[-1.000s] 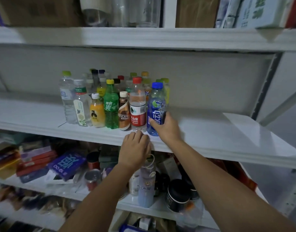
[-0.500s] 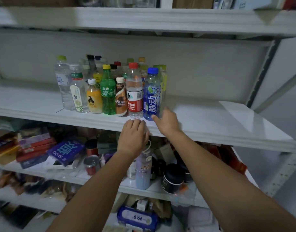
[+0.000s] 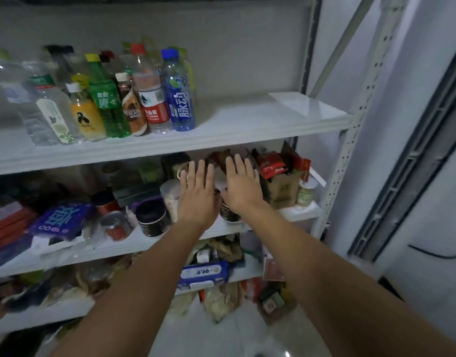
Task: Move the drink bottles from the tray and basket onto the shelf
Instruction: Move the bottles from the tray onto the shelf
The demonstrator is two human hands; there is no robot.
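Several drink bottles stand in a cluster on the left part of the white shelf (image 3: 247, 124). At the right end of the front row is a blue-capped blue bottle (image 3: 179, 96), then a red-capped water bottle (image 3: 151, 99), a brown coffee bottle (image 3: 133, 112), a green bottle (image 3: 107, 104) and an orange juice bottle (image 3: 86, 117). My left hand (image 3: 200, 194) and my right hand (image 3: 241, 186) hover side by side below that shelf, fingers straight, holding nothing. No tray or basket is in view.
The lower shelf (image 3: 299, 211) is crowded with black jars (image 3: 152, 217), a red can (image 3: 115, 225), a purple box (image 3: 59, 220) and a cardboard box of red packets (image 3: 281, 181). More packages fill the shelves below. A perforated upright (image 3: 360, 104) and wall stand at the right.
My right hand has let go of the blue bottle, which now stands on the shelf. Both hands have dropped below the shelf edge and opened flat. The view has swung down and right.
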